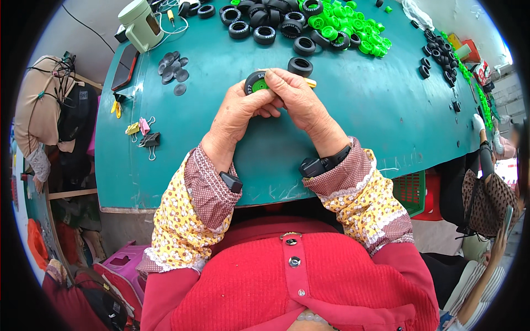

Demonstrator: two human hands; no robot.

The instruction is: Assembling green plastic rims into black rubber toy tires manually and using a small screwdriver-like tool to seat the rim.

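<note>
Over the near middle of the table I hold a small toy wheel (pixel 255 84), a black tyre with white lettering and a bright green hub. My left hand (pixel 238 107) is closed on its near left side, thumb across the front. My right hand (pixel 295 95) pinches its right edge, and the two hands touch. Fingers cover the wheel's right part. A short yellow piece (pixel 311 83) sticks out beyond my right hand; I cannot tell whether it is held or lies on the table. Just past my right hand a loose black tyre (pixel 300 67) lies on the table.
Black tyres (pixel 264 35) and green hubs (pixel 375 41) are heaped at the far side. Black discs (pixel 173 66), binder clips (pixel 149 140), a phone-like slab (pixel 125 67) and a pale mug (pixel 141 25) stand left. Other people sit at both sides; one white-gloved hand (pixel 478 122) shows right.
</note>
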